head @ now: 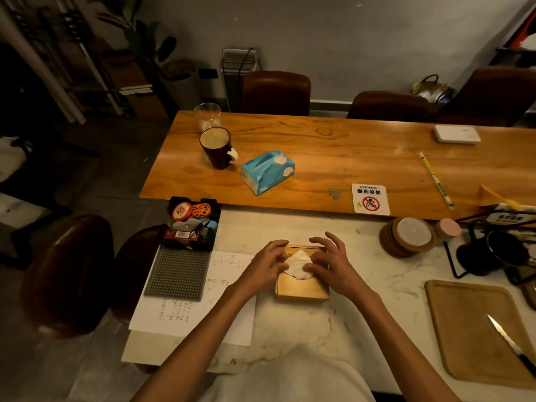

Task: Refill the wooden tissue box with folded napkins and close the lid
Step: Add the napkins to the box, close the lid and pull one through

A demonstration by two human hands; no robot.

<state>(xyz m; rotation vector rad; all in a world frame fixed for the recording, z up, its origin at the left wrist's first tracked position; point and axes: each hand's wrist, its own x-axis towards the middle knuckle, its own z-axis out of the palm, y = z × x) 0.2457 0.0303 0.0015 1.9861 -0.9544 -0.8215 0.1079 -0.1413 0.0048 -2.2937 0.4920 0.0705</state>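
The wooden tissue box (301, 287) sits on the marble counter (319, 320) in front of me, lid down. A white napkin (298, 265) pokes up through the slot in the lid. My left hand (268, 265) rests on the box's left side, thumb and fingers touching the napkin's left edge. My right hand (330, 264) lies on the right side of the lid, fingers spread, fingertips at the napkin's right edge. A blue soft pack of tissues (268, 172) lies on the wooden table (362, 158) beyond.
Left of the box are printed papers (229, 274), a grey studded mat (178, 275) and a black tray of small items (191, 221). To the right stand stacked coasters (407, 237), a wooden cutting board (470, 329) with a knife (512, 345), and a black kettle (499, 252). A dark mug (217, 147) and glass (207, 116) stand on the table.
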